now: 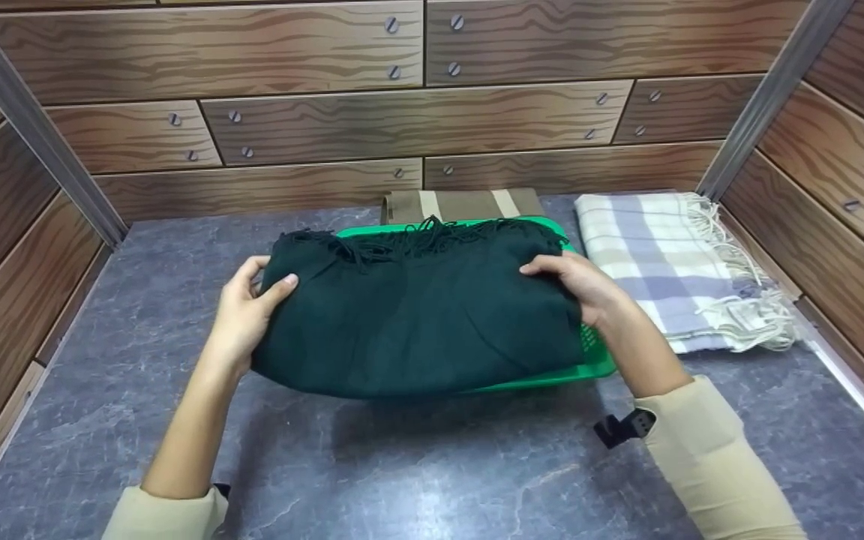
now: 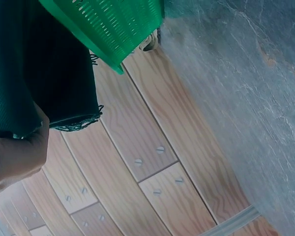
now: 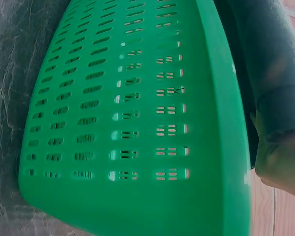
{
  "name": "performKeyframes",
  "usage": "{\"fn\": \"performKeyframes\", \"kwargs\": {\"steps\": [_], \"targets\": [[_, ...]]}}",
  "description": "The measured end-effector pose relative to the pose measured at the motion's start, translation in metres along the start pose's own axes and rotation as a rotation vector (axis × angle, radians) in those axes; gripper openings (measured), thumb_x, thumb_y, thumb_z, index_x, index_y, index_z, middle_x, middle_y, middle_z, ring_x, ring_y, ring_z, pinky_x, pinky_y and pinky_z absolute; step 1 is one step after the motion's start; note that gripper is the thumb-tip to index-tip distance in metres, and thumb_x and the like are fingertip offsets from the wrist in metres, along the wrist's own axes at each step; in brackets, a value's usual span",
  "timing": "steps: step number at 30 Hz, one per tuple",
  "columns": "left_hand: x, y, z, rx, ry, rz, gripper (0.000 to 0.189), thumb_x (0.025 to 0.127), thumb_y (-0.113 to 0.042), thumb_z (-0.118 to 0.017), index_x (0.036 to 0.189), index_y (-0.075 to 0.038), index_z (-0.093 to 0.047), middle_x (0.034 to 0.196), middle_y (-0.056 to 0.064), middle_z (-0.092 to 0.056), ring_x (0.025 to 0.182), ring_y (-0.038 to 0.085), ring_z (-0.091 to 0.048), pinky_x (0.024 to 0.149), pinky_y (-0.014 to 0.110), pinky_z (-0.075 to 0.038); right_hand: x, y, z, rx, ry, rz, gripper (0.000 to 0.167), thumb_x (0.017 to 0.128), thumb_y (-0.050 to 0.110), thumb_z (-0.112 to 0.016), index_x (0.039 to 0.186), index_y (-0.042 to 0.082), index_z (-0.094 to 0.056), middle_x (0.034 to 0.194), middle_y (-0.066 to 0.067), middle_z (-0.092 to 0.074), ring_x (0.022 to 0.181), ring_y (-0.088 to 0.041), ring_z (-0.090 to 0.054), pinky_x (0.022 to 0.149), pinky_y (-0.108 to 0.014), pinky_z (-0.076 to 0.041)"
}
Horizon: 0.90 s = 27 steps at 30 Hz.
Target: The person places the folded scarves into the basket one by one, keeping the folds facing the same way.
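A folded dark green fringed shawl (image 1: 417, 322) is held up between both hands, over a green plastic basket (image 1: 597, 360). At its left end my left hand (image 1: 241, 315) grips the cloth, thumb on the near face and fingers behind. My right hand (image 1: 589, 289) pinches the opposite end the same way, near the basket's right rim. In the left wrist view, the left hand (image 2: 24, 152) holds the cloth's edge beside the basket (image 2: 113, 29). The basket's slotted wall (image 3: 137, 113) fills much of the right wrist view, with the right hand (image 3: 280, 162) partly visible behind it.
A folded white and lavender plaid shawl (image 1: 657, 270) with fringe lies at the right. Behind the basket is a folded brown cloth with cream stripes (image 1: 469, 202). Wood-patterned walls (image 1: 312, 127) surround the grey marbled tabletop (image 1: 139, 315) at the back and sides.
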State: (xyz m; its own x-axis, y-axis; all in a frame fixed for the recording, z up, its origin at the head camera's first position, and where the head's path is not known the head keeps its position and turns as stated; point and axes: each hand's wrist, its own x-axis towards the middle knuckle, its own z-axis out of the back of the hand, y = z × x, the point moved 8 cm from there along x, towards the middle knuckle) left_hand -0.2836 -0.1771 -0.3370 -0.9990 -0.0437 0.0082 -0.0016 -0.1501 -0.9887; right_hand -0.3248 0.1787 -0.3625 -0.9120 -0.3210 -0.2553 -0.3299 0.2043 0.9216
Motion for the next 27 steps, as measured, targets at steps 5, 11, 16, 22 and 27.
{"fn": "performKeyframes", "kwargs": {"steps": [5, 11, 16, 22, 27], "targets": [[0.001, 0.001, -0.002, -0.003, 0.007, 0.008, 0.037, 0.092, -0.023, -0.057, 0.121, -0.002, -0.047, 0.099, 0.012, -0.060, 0.078, 0.017, -0.060, 0.069, 0.030, -0.048, -0.001, 0.002, 0.002, -0.016, 0.004, -0.001, 0.011, 0.090, 0.002, -0.051, 0.088, 0.004, -0.062, 0.093, -0.007, -0.060, 0.080, -0.018, -0.060, 0.073, -0.030, -0.050], [0.005, 0.000, -0.005, -0.009, 0.004, 0.013, 0.036, 0.093, -0.021, -0.057, 0.121, -0.002, -0.047, 0.101, 0.013, -0.060, 0.079, 0.018, -0.060, 0.070, 0.031, -0.048, -0.001, 0.004, 0.004, -0.015, 0.011, 0.007, 0.012, 0.090, 0.001, -0.050, 0.089, 0.003, -0.061, 0.094, -0.007, -0.060, 0.081, -0.019, -0.060, 0.074, -0.030, -0.050], [0.009, 0.000, -0.007, -0.010, 0.011, 0.022, 0.034, 0.093, -0.020, -0.057, 0.120, -0.002, -0.048, 0.099, 0.012, -0.059, 0.077, 0.019, -0.059, 0.069, 0.032, -0.048, -0.001, 0.005, 0.007, -0.032, -0.005, 0.005, 0.009, 0.090, 0.002, -0.051, 0.094, 0.001, -0.059, 0.095, -0.008, -0.060, 0.083, -0.019, -0.060, 0.075, -0.031, -0.050], [0.012, 0.003, -0.010, -0.014, 0.013, 0.038, 0.033, 0.094, -0.020, -0.055, 0.121, -0.004, -0.047, 0.099, 0.013, -0.058, 0.077, 0.020, -0.058, 0.069, 0.033, -0.048, 0.000, 0.006, 0.011, -0.054, -0.027, -0.002, 0.023, 0.089, 0.003, -0.052, 0.111, -0.002, -0.046, 0.103, -0.009, -0.056, 0.088, -0.020, -0.059, 0.079, -0.032, -0.048], [0.015, 0.005, -0.012, -0.021, 0.010, 0.041, 0.032, 0.093, -0.019, -0.055, 0.120, -0.003, -0.048, 0.101, 0.013, -0.058, 0.080, 0.020, -0.058, 0.070, 0.033, -0.047, 0.000, 0.007, 0.014, -0.072, -0.032, -0.003, 0.026, 0.090, 0.004, -0.052, 0.114, -0.001, -0.045, 0.105, -0.009, -0.055, 0.089, -0.020, -0.058, 0.080, -0.031, -0.048]]}}
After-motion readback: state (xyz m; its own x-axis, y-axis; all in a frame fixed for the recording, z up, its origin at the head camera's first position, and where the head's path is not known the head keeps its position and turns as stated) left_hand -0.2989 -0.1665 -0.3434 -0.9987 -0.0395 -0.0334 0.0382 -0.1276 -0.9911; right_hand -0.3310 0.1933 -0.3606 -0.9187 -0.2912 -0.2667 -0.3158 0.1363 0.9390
